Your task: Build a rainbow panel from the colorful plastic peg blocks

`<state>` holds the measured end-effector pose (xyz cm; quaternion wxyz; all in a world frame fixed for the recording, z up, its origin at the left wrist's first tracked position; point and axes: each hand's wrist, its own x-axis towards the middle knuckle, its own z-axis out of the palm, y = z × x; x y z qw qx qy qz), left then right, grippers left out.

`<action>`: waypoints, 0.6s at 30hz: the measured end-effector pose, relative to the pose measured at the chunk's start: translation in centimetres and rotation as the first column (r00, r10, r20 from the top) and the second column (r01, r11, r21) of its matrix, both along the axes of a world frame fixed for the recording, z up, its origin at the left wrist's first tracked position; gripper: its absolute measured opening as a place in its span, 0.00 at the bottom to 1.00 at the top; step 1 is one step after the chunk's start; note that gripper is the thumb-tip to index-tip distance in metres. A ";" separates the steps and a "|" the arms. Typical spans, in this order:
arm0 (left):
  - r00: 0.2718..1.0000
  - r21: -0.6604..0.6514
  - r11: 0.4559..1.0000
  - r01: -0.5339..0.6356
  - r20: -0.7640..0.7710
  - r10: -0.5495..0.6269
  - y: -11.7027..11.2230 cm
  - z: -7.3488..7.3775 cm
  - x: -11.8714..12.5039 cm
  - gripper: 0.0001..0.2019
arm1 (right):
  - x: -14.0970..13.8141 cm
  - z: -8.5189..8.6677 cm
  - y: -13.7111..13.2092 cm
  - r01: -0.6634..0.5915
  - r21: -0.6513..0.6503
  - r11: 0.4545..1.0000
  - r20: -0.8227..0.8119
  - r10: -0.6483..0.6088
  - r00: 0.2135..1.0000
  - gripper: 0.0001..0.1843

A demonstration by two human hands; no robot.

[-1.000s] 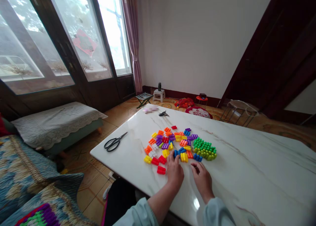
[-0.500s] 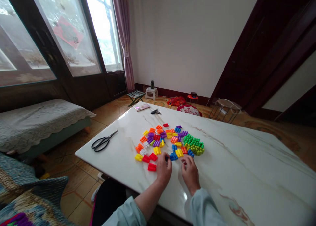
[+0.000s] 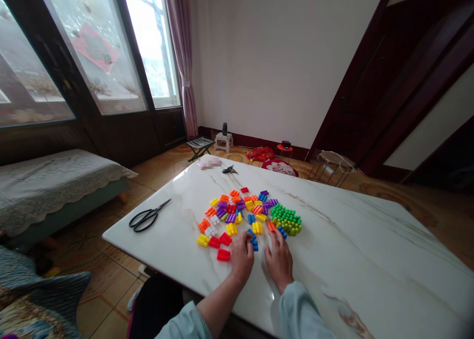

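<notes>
Pale-blue-sleeved, my left hand (image 3: 242,258) curls beside the blue pieces (image 3: 255,245), its grip impossible to tell, while my right hand (image 3: 279,261), thumb spread from fingers, reaches the orange piece (image 3: 271,226), which I should nudge gently, sparing the green cluster (image 3: 287,216) beyond on the desk (image 3: 333,235).

Two hands (image 3: 242,257), one pair of scissors (image 3: 155,212), apparently five red blocks (image 3: 223,255).

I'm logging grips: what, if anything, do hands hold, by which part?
Cannot tell; any hold's hidden: left hand by blue pieces, right hand at an orange piece.
</notes>
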<state>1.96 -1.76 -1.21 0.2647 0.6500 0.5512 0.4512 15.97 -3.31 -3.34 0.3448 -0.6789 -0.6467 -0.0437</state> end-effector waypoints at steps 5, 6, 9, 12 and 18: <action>1.000 0.003 1.000 -0.007 -0.014 0.007 0.1 -0.3 0.1 0.10 | 0.4 0.9 0.3 -0.239 -0.082 0.967 -0.213 0.218 0.952 0.28; 1.000 0.003 1.000 0.000 -0.019 0.000 0.1 -0.3 0.1 0.10 | 0.5 1.1 0.2 -0.262 -0.077 0.962 -0.321 0.225 0.920 0.27; 0.998 0.009 0.999 0.043 -0.040 -0.042 0.0 -0.2 0.0 0.10 | 0.5 2.1 -0.3 -0.291 -0.052 0.955 -0.587 0.207 0.783 0.21; 0.991 0.031 0.992 0.124 -0.053 -0.122 -0.1 -0.1 0.1 0.08 | -0.1 3.0 -0.9 -0.324 -0.040 0.945 -0.542 0.252 0.802 0.16; 0.979 0.042 0.979 0.201 0.033 -0.202 0.0 -0.1 0.1 0.05 | -1.2 3.7 -1.6 -0.279 -0.122 0.953 -0.343 0.223 0.912 0.13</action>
